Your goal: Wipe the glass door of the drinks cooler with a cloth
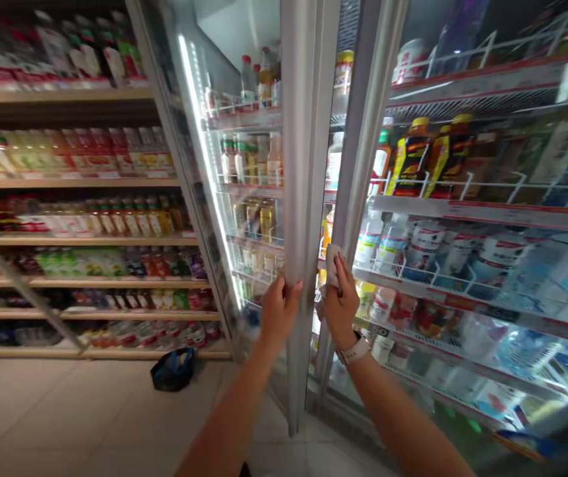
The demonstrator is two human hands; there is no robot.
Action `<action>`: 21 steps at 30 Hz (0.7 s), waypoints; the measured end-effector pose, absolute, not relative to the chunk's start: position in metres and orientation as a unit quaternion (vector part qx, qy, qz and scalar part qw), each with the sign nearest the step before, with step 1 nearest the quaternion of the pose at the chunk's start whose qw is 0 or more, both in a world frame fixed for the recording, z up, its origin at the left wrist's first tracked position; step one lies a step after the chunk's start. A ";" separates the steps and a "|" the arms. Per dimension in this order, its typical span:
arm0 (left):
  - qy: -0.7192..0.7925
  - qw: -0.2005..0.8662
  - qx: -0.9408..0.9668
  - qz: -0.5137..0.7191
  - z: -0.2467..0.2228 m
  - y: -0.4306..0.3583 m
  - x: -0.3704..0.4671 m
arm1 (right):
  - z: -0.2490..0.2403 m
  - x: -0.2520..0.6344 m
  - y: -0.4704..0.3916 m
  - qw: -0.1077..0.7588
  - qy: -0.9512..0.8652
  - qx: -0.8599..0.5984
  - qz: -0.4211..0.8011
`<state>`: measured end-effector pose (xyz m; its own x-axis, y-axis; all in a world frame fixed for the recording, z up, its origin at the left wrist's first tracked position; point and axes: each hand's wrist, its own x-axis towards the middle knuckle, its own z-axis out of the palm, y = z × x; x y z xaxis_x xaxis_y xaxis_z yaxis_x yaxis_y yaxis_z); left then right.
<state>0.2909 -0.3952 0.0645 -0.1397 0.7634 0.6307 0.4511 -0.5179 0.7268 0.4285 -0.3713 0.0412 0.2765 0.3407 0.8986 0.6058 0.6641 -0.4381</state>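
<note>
My left hand [279,308] is closed around the edge of a silver fridge door frame [300,165]. That door stands ajar, with its glass panel to the left. My right hand [342,306] holds a pale wiping cloth [332,260] against the metal frame of the neighbouring door [363,142]. Part of the cloth is hidden under my fingers and palm. A light-banded watch [356,350] is on my right wrist. Through the right door's glass, drink bottles [408,159] stand on wire-fronted shelves.
Long wooden shelves [75,182] of bottled drinks line the left side. A black and blue bag or basket [172,370] sits on the tiled floor [100,411] before them. A lit strip [209,172] runs down the left fridge. Motion blurs the picture's edges.
</note>
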 end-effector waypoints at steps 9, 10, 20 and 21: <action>0.516 0.154 0.558 0.632 0.055 -0.486 0.158 | 0.039 0.308 -0.430 0.678 -0.684 -0.249 0.100; 0.531 0.133 0.543 0.637 0.055 -0.494 0.143 | 0.039 0.294 -0.437 0.669 -0.699 -0.226 0.114; 0.662 -0.079 0.378 0.643 0.066 -0.541 0.002 | 0.042 0.172 -0.455 0.607 -0.755 -0.066 0.238; 0.667 -0.086 0.368 0.642 0.066 -0.543 -0.013 | 0.041 0.162 -0.452 0.607 -0.753 -0.061 0.246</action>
